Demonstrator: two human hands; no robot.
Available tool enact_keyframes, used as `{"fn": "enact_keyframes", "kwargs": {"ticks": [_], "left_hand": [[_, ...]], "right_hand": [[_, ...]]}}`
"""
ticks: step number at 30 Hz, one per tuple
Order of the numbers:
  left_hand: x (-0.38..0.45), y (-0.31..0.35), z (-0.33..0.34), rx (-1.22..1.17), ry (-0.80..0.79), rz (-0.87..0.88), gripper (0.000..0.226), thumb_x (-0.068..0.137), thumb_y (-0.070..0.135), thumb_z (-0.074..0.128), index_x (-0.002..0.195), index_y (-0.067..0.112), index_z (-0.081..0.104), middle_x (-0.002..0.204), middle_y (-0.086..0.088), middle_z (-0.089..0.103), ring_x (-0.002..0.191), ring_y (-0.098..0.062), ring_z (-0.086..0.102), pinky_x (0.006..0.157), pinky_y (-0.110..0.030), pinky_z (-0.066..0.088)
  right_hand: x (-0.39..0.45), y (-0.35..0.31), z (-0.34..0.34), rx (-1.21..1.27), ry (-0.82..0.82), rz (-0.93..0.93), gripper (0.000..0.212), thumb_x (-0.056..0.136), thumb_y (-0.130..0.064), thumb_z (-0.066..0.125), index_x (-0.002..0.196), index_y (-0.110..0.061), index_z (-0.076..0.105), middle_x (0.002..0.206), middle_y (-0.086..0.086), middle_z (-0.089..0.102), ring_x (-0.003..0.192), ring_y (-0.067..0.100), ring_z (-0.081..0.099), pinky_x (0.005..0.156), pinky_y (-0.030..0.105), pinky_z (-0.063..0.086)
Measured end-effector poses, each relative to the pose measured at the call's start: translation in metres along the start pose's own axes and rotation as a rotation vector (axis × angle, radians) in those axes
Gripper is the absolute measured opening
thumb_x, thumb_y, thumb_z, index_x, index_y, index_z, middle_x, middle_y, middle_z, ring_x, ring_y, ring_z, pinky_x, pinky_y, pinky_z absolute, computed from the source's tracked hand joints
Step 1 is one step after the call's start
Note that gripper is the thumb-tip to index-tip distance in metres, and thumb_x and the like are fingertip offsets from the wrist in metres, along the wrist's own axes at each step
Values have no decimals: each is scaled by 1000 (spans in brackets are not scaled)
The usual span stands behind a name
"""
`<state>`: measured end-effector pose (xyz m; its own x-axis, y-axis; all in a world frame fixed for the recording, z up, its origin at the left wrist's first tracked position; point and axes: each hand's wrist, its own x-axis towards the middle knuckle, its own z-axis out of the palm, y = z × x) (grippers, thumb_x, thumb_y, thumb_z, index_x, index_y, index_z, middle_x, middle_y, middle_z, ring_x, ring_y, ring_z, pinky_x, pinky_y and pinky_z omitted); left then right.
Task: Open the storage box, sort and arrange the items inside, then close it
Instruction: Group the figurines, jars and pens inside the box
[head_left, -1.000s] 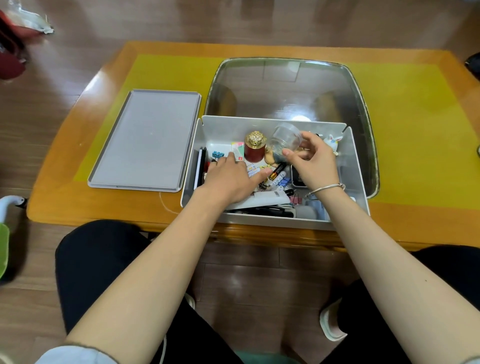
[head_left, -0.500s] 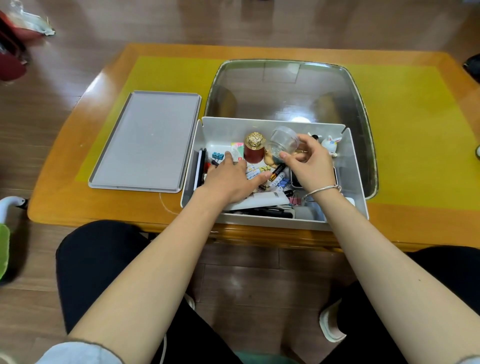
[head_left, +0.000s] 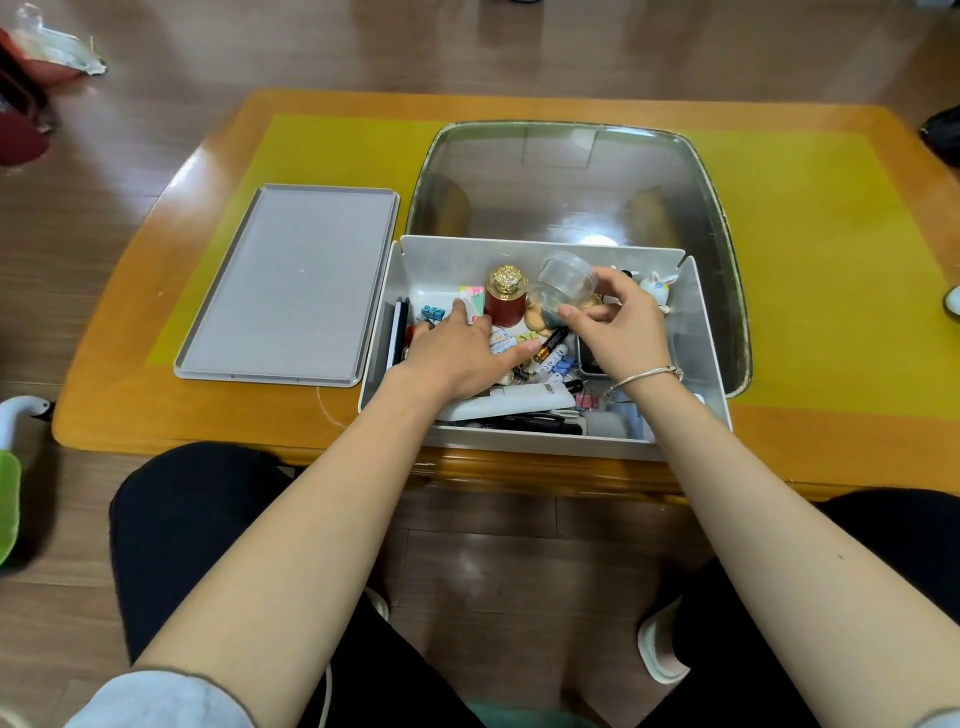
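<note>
- Opening was complete: the lid (head_left: 291, 283) lay flat on the desk (head_left: 831, 291), just beside the storage box (head_left: 701, 338) at its 9 o'clock.
- Sorting was judged under way; arranging and closing remained.
- The box sat at the desk's near edge, white, open-topped, its contents mixed: pens, clips, a red jar (head_left: 506, 306).
- The right hand (head_left: 621, 330) pinched a clear cup (head_left: 563, 283), raised and tilted.
- The left hand (head_left: 460, 353) rested on the items, fingers extended.

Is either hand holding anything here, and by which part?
Right hand pinches the clear round plastic jar, grip on its lower side. Left hand rests flat, holding nothing.
</note>
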<state>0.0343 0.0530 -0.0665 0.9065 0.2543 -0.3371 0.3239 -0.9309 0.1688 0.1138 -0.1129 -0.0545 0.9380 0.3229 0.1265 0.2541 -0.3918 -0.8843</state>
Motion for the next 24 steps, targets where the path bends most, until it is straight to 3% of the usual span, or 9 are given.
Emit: {"fn": "enact_keyframes", "kwargs": {"ticks": [5, 8, 13, 16, 20, 24], "left_hand": [[1, -3, -2, -11, 2, 15, 96, 77, 86, 13, 149, 24, 28, 158, -14, 16, 144, -29, 20, 113, -51, 16], [-1, -4, -2, -24, 2, 14, 94, 76, 86, 11, 148, 28, 30, 156, -18, 19, 144, -31, 20, 113, -52, 16], [-6, 1, -2, 61, 18, -4, 112, 61, 91, -4, 143, 26, 39, 143, -21, 41, 134, -37, 33, 107, -51, 23], [-5, 2, -4, 77, 10, -3, 115, 59, 90, -6, 143, 25, 39, 144, -20, 40, 135, -37, 31, 108, -54, 20], [-10, 1, -7, 24, 17, 3, 102, 71, 86, 1, 144, 25, 38, 151, -19, 29, 139, -37, 24, 111, -54, 17], [-27, 6, -9, -220, 318, 26, 65, 95, 62, 22, 139, 19, 43, 143, -11, 43, 131, -31, 35, 106, -48, 27]], "right_hand": [[1, -1, -8, 11, -12, 31, 40, 77, -13, 74, 113, -16, 58, 90, -8, 64, 75, 12, 68, 86, 35, 54], [-2, -1, -13, -14, -20, 48, 42, 77, -16, 74, 116, -15, 57, 81, -3, 67, 77, 15, 69, 92, 37, 52], [-6, -6, -22, -16, -30, 64, 42, 78, -17, 74, 116, -17, 57, 76, 0, 68, 77, 15, 69, 92, 38, 51], [-9, -9, -26, -23, -50, 62, 39, 79, -18, 73, 114, -19, 56, 76, 1, 69, 77, 14, 69, 89, 38, 53], [-12, -12, -31, -37, -57, 55, 38, 79, -18, 73, 113, -18, 56, 81, 1, 70, 77, 13, 69, 85, 35, 55], [-16, -18, -29, 0, -77, 24, 39, 75, -11, 77, 105, -21, 54, 96, -4, 67, 76, 6, 68, 77, 24, 56]]}}
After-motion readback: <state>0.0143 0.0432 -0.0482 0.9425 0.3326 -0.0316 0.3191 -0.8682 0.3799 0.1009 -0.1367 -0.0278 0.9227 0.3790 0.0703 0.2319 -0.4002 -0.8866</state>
